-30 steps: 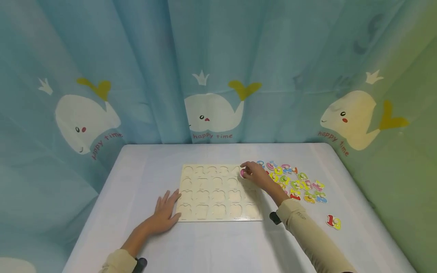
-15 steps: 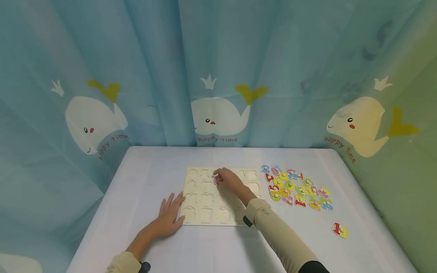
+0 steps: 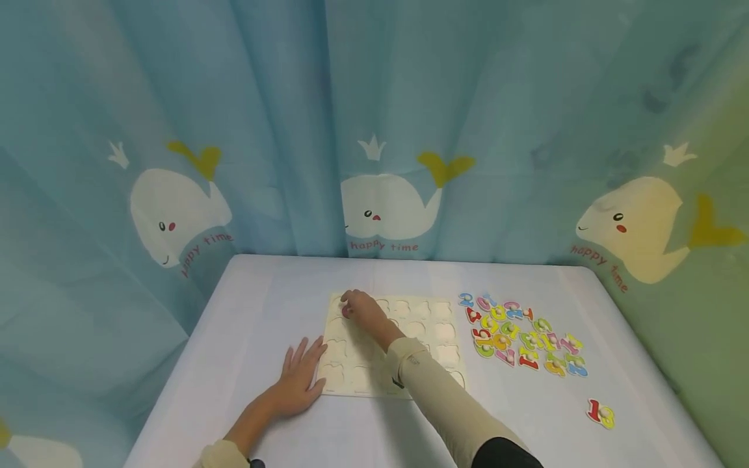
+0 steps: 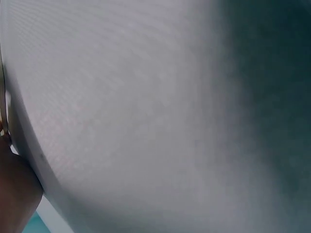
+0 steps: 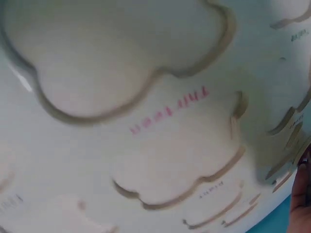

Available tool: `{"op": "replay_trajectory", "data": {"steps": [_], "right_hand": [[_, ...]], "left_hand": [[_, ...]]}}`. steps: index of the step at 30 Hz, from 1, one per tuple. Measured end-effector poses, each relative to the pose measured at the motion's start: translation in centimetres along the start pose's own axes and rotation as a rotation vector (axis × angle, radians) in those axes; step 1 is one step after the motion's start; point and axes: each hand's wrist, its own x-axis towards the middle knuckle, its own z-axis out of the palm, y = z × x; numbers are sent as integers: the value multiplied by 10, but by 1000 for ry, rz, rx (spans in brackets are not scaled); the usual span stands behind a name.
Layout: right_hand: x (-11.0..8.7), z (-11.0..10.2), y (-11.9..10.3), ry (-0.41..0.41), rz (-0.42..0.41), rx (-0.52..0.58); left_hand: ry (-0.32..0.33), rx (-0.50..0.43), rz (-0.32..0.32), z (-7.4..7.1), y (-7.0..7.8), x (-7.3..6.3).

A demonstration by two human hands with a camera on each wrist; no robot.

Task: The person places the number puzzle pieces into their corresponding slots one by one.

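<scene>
A pale wooden puzzle board (image 3: 430, 326) with rows of cut-out recesses lies mid-table. My right hand (image 3: 367, 313) pinches a pink puzzle piece (image 3: 346, 312) over the board's far left corner; the fingers cover most of it. In the right wrist view, the recesses carry printed words such as "Thirteen", and the right hand (image 5: 300, 196) shows at the edge. My left hand (image 3: 297, 383) rests on the table with fingers spread, its fingertips and thumb at the board's left edge. Only a bit of the left hand (image 4: 17, 194) appears in the left wrist view.
Right of the board lie several colourful number pieces (image 3: 529, 340) with small knobs, close together. A single red and yellow piece (image 3: 601, 414) sits apart, nearer the front right. A blue curtain (image 3: 281, 162) with whale prints hangs behind the white table (image 3: 275, 292).
My right hand has carried the pink piece leftward across the board, from its far right corner to its far left one. The left hand stays at the board's edge. The head view has shifted slightly.
</scene>
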Motion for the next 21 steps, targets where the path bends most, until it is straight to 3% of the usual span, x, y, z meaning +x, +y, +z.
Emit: {"op": "replay_trajectory", "data": {"steps": [5,16,21], "right_hand": [[6,2,-8,33,48,24],[17,13,-8,128,12,-8],[21,19,-9,151,7,-5]], "left_hand": [[7,-5,3,2,1,-2],[28,-3,40,2,5,0],[25,4,11,0,5,-3]]}}
